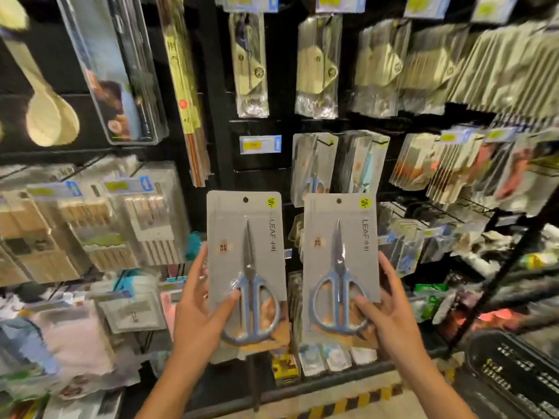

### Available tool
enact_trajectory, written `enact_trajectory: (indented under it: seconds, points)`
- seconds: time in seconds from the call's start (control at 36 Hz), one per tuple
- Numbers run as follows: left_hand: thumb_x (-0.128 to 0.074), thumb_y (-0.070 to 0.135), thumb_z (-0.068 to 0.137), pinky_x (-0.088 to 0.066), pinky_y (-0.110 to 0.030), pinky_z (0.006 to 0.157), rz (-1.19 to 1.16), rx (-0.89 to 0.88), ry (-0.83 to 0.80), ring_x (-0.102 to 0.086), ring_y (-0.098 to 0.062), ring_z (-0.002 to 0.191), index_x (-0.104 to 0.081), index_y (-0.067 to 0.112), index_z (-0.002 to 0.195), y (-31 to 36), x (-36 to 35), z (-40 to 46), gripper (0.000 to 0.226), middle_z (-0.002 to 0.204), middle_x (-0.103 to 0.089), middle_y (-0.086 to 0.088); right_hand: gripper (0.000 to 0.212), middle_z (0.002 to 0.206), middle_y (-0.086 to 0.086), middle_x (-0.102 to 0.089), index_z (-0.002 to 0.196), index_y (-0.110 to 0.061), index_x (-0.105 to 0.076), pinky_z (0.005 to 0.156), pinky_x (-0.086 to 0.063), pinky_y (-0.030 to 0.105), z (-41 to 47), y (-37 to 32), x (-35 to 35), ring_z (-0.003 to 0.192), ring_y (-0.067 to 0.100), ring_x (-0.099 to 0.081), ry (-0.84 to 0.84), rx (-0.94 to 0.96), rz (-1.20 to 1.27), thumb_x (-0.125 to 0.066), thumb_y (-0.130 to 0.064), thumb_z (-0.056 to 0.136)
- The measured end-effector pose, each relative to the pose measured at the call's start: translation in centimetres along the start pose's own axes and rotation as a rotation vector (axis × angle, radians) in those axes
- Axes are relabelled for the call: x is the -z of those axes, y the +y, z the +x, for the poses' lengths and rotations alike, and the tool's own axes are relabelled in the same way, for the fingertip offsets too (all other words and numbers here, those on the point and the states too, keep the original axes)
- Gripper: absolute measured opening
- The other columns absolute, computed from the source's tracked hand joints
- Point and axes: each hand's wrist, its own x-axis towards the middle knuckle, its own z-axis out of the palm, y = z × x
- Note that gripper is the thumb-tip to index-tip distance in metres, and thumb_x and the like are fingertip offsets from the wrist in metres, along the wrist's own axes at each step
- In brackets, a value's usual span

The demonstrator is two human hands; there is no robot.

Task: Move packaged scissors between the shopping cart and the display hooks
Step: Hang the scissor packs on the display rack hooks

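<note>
The left hand [198,309] has its grip around the lower edge of one scissors pack [246,267]; the right hand [390,313] grips a second pack [340,267] likewise. Both cards stand upright, hang-holes topmost. Beyond and above, nearer the right hand, hang matching packs [314,167] on a display hook.

Left hand [199,306] and right hand [393,309] bare, forearms unsleeved.

Two scissors packs side by side before display rack [217,116]: left pack [245,237], right pack [341,237]; cart [514,373] lower right.
</note>
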Motion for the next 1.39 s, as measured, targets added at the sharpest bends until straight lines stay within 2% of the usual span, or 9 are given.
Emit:
enact_trajectory:
  seconds: [0.11, 0.22, 0.36, 0.69, 0.83, 0.94, 1.14, 1.31, 1.39]
  points:
    - [-0.074, 0.009, 0.085, -0.053, -0.038, 0.105, 0.007, -0.037, 0.029, -0.058, -0.007, 0.131, -0.037, 0.061, 0.145, 0.4, -2.9, 2.3, 0.088, 0.149, -0.052, 0.020, 0.079, 0.125, -0.014, -0.070, 0.149, -0.046, -0.033, 0.090, -0.059, 0.033, 4.2, 0.2, 1.9, 0.110, 0.014, -0.070, -0.019, 0.032, 0.035, -0.066, -0.005, 0.089]
    - [-0.076, 0.016, 0.082, -0.051, -0.030, 0.101, 0.019, -0.064, 0.086, -0.058, 0.003, 0.126, -0.036, 0.056, 0.148, 0.6, -6.8, 4.8, 0.087, 0.145, -0.051, 0.031, 0.079, 0.119, -0.022, -0.070, 0.150, -0.044, -0.031, 0.096, -0.055, 0.042, 9.1, 0.4, 3.9, 0.109, 0.011, -0.070, -0.083, 0.056, 0.030, -0.064, -0.001, 0.092]
    - [-0.076, 0.017, 0.078, -0.056, -0.028, 0.094, 0.029, -0.060, 0.174, -0.065, 0.004, 0.115, -0.036, 0.055, 0.149, 0.6, -11.9, 7.8, 0.090, 0.123, -0.063, 0.039, 0.076, 0.144, -0.018, -0.054, 0.145, -0.055, -0.036, 0.102, -0.054, 0.044, 15.2, 0.7, 6.9, 0.123, 0.024, -0.062, -0.158, 0.063, 0.068, -0.066, -0.008, 0.093]
    - [-0.075, 0.017, 0.079, -0.059, -0.021, 0.088, 0.098, -0.067, 0.290, -0.066, -0.001, 0.117, -0.036, 0.056, 0.148, 0.4, -17.9, 12.5, 0.088, 0.126, -0.066, 0.030, 0.076, 0.137, -0.028, -0.056, 0.145, -0.047, -0.035, 0.100, -0.054, 0.036, 25.6, 1.7, 9.5, 0.125, 0.012, -0.061, -0.288, 0.083, 0.087, -0.064, -0.001, 0.092]
    - [-0.072, 0.006, 0.085, -0.059, -0.020, 0.084, 0.118, -0.077, 0.298, -0.068, -0.001, 0.113, -0.035, 0.049, 0.151, 0.4, -18.1, 13.8, 0.087, 0.120, -0.069, 0.029, 0.079, 0.133, -0.032, -0.058, 0.152, -0.041, -0.032, 0.103, -0.052, 0.045, 27.5, 2.3, 8.9, 0.124, 0.011, -0.062, -0.300, 0.058, 0.103, -0.065, 0.000, 0.092]
    - [-0.071, 0.003, 0.086, -0.058, -0.015, 0.081, 0.125, -0.087, 0.288, -0.065, 0.005, 0.113, -0.034, 0.046, 0.152, 0.6, -18.0, 14.7, 0.087, 0.118, -0.065, 0.039, 0.079, 0.144, -0.026, -0.051, 0.147, -0.049, -0.036, 0.097, -0.055, 0.029, 28.1, 2.6, 8.4, 0.125, 0.003, -0.058, -0.292, 0.051, 0.116, -0.066, -0.002, 0.091]
    - [-0.071, 0.001, 0.086, -0.057, -0.013, 0.080, 0.120, -0.102, 0.285, -0.066, 0.005, 0.110, -0.032, 0.040, 0.155, 0.0, -17.8, 16.2, 0.088, 0.115, -0.066, 0.039, 0.078, 0.119, -0.037, -0.063, 0.148, -0.043, -0.032, 0.083, -0.057, 0.020, 29.4, 2.8, 7.9, 0.115, 0.000, -0.064, -0.297, 0.065, 0.080, -0.063, 0.003, 0.093]
    - [-0.073, 0.013, 0.081, -0.057, -0.015, 0.082, 0.140, -0.109, 0.261, -0.066, 0.003, 0.114, -0.032, 0.045, 0.154, -0.4, -17.4, 16.9, 0.089, 0.119, -0.065, 0.038, 0.081, 0.141, -0.019, -0.055, 0.147, -0.051, -0.034, 0.089, -0.059, 0.047, 30.4, 3.6, 6.9, 0.113, 0.017, -0.068, -0.295, 0.055, 0.083, -0.064, 0.003, 0.093]
    - [-0.075, 0.015, 0.081, -0.058, -0.019, 0.086, 0.122, -0.109, 0.269, -0.066, -0.003, 0.117, -0.033, 0.050, 0.152, -0.5, -17.2, 17.4, 0.090, 0.125, -0.066, 0.030, 0.083, 0.145, -0.012, -0.054, 0.143, -0.057, -0.037, 0.090, -0.059, 0.049, 31.0, 4.5, 6.6, 0.120, 0.023, -0.065, -0.279, 0.042, 0.100, -0.064, 0.002, 0.093]
